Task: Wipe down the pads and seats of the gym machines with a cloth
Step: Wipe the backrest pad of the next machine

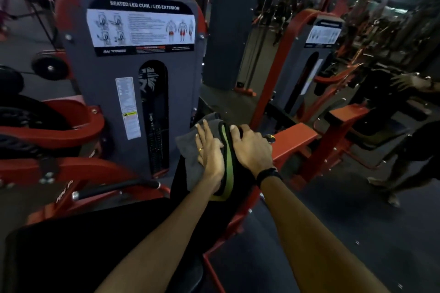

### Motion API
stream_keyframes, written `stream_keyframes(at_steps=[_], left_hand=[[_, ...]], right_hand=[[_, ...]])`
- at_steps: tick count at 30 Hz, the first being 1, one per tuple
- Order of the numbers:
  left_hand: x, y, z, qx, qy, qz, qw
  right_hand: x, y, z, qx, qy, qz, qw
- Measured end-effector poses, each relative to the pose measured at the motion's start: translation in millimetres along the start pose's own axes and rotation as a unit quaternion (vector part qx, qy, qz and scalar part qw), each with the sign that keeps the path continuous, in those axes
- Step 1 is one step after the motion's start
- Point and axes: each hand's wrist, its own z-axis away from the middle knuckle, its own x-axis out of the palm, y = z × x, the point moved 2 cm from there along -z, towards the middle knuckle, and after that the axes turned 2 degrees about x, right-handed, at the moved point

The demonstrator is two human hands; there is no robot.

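While the left hand presses the cloth flat (fingers straight), the right hand grips the pad.

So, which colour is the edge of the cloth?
Green, on a grey cloth; the head view shows it.

The cloth is grey with a green edge, the pad black, the machine frame red, its weight-stack cover dark grey.
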Motion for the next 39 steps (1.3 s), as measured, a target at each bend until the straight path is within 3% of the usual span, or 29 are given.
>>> stream_keyframes(at_steps=[5, 7, 9, 12, 15, 20, 26, 30, 33, 37, 39], left_hand=[[-10, -3, 14, 0.048, 0.039, 0.034, 0.998], [-18, -15, 11, 0.054, 0.077, -0.040, 0.995], [-24, -26, 4, 0.026, 0.085, -0.115, 0.989], [-23, -39, 2, -0.065, 0.045, -0.137, 0.987], [-19, -46, 5, -0.045, 0.067, -0.156, 0.984], [-10, -39, 10, -0.093, 0.147, -0.124, 0.977], [10, -34, 47, -0.053, 0.197, -0.122, 0.971], [28, -32, 74, -0.043, 0.262, -0.112, 0.958], [35, -19, 70, -0.050, 0.287, -0.110, 0.950], [33, 9, 44, -0.029, 0.260, -0.142, 0.955], [26, 21, 17, -0.042, 0.247, -0.151, 0.956]], right_hand=[[-3, -2, 1, -0.010, -0.013, -0.006, 1.000], [-4, -3, 3, -0.015, -0.008, 0.001, 1.000], [-4, -4, 5, -0.020, -0.002, 0.006, 1.000], [-3, -3, 6, -0.025, -0.006, 0.007, 1.000], [-4, -3, 7, -0.031, -0.008, 0.005, 0.999], [-3, -3, 5, -0.043, -0.003, 0.007, 0.999], [-2, 1, 13, -0.049, 0.030, 0.010, 0.998], [-2, 8, 14, -0.052, 0.003, -0.045, 0.998], [-7, 13, 11, -0.023, -0.022, -0.150, 0.988], [-13, 15, 4, 0.109, -0.009, -0.310, 0.944], [-12, 14, 4, 0.122, 0.006, -0.326, 0.937]])
